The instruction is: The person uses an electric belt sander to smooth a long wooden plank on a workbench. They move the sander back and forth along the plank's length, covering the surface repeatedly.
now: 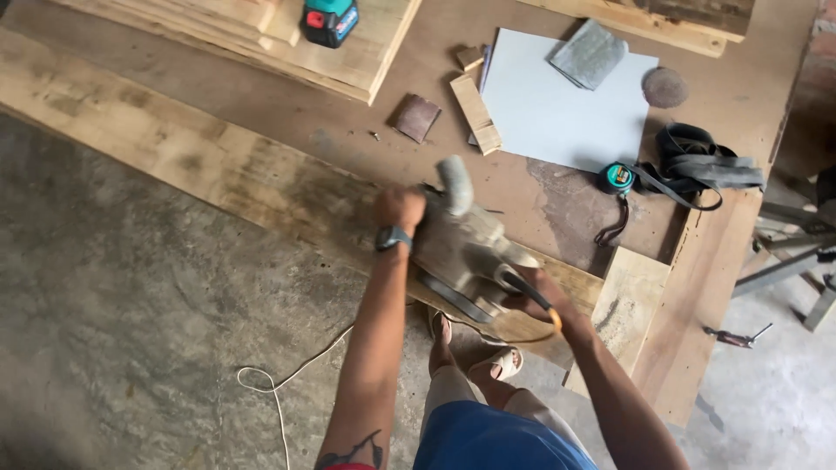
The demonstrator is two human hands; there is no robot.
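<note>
Two hands on the sander, mid-pass along the plank

Both hands are closed around a dusty belt sander [461, 248] that sits flat on a long, weathered plank [174, 148]. The left hand [399, 211], with a watch on its wrist, is wrapped tight around the front knob; the right hand [533, 296] is curled around the rear handle, where the black cord leaves the tool. The plank runs slantwise across a low brown desk [348, 113], its near edge hanging over the concrete floor [131, 331], and the sander stands near the plank's right end.

Judging from the grip and the tool's flat seat, the step in hand is sanding the plank's face. The wood to the left of the sander looks grey and stained, so much of the length seems not yet done. The next move calls for a level, steady push along the grain toward the left, with even pressure from both hands so the belt does not dig in.

A white cord [279, 383] loops on the floor near the sandalled feet and could snag. Well apart on the desk lie a white sheet [557, 113], a tape measure [616, 177], a small wood block [475, 113] and a teal battery pack [329, 19].
</note>
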